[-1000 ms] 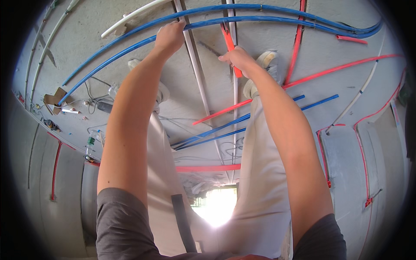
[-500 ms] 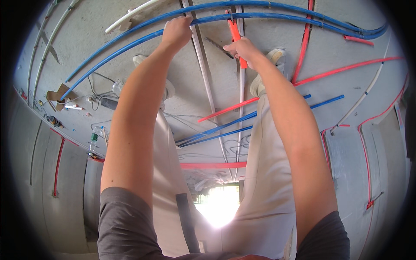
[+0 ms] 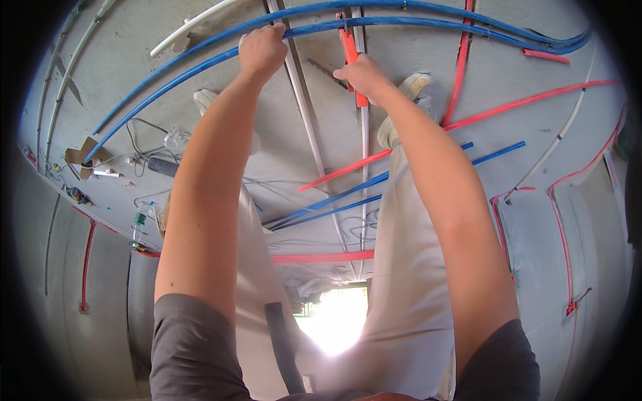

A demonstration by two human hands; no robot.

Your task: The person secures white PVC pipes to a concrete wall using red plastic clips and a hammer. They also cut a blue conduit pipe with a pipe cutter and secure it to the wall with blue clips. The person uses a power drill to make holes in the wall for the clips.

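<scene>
Two bare forearms reach out over a bare concrete floor (image 3: 284, 127). The landmark is the near blue pipe (image 3: 394, 21), arching across the top of the view. The left hand (image 3: 263, 50) has its fingers closed around this pipe; their tips are hidden. The right hand (image 3: 363, 73), just on the person's side of it, grips the handles of an orange-red hand tool (image 3: 350, 48), whose dark metal head meets the pipe.

Between the person's shoes (image 3: 414, 87) and the pipe, the floor is grey and scuffed, with pale strips running under the pipe. On its near side lie loose blue pipes (image 3: 348, 192) and a red pipe (image 3: 528, 97). By its left end sit torn cardboard (image 3: 99, 152) and, closer to the person, a clear bottle (image 3: 140, 218). A second blue pipe (image 3: 314, 9) curves just beyond it.

Unfinished grey walls with red conduit (image 3: 87, 267) stand well off both ends. Behind the legs, farthest from the pipe, a bright opening (image 3: 334, 324) glares.
</scene>
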